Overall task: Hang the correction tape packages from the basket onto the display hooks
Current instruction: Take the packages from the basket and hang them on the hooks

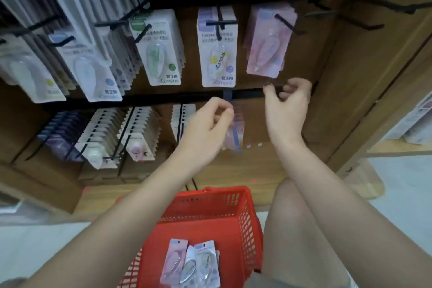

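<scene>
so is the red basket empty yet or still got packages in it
Not empty. The red basket holds at least three correction tape packages, lying flat and overlapping near its closer end. Its far half shows bare mesh.

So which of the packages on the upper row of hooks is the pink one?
The pink package hangs on the rightmost filled hook of the upper row, just above the right hand. Its neighbours to the left are white: the purple-topped Campus package and the green-topped package.
</scene>
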### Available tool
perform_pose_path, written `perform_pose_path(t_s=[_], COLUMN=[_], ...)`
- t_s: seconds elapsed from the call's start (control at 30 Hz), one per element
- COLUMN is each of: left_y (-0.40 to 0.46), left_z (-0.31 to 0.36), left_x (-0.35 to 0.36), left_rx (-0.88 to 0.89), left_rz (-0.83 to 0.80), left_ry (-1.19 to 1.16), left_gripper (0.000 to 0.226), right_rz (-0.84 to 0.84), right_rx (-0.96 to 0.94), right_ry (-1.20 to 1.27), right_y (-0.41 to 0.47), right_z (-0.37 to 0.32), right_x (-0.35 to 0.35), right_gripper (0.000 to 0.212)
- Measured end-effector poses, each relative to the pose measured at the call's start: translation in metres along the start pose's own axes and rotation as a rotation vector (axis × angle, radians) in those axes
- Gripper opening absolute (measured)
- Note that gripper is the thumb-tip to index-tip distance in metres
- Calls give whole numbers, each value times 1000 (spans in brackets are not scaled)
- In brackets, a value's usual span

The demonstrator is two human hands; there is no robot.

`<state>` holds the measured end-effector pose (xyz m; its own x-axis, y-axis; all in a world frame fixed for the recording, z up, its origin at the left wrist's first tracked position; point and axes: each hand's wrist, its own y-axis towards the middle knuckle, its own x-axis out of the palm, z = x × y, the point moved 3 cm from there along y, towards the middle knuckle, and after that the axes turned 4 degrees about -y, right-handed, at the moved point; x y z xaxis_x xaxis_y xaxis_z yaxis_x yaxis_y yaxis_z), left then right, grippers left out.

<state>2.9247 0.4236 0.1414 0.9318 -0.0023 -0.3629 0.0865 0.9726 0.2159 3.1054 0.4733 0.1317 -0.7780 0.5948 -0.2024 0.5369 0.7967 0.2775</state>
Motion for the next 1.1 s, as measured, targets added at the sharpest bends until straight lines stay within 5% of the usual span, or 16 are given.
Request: perform_pose_path(t_s=[0.1,0.27,0.47,0.63,0.8,0.9,1.1], left_y=[-53,-139,-223,-285,-290,-280,-274], left_z=[-29,-130,-298,-378,-409,-422,-435], left_x=[-23,-36,-29,-23,-4,13,36], left_rx=[53,-113,-742,-1126,-1188,-1234,-1292], left_rz=[134,201,45,-105,-170,-165,-116], left_ry=[34,144,261,283,254,236,379], left_gripper=[9,17,18,71,84,89,83], right_rz=[29,-215,-756,-970,-987,-981,-816], right_rx=[-3,116,664,891,954,928,1078], right_ry=[103,153,-333,-685,-874,-995,-884], right_y=[-56,-167,-271,-323,-346,-349,-366], right_z=[9,62,208,299,342,359,370], right_x=[-3,25,72,74,69,73,83], right_gripper=[37,27,35,60,57,81,79])
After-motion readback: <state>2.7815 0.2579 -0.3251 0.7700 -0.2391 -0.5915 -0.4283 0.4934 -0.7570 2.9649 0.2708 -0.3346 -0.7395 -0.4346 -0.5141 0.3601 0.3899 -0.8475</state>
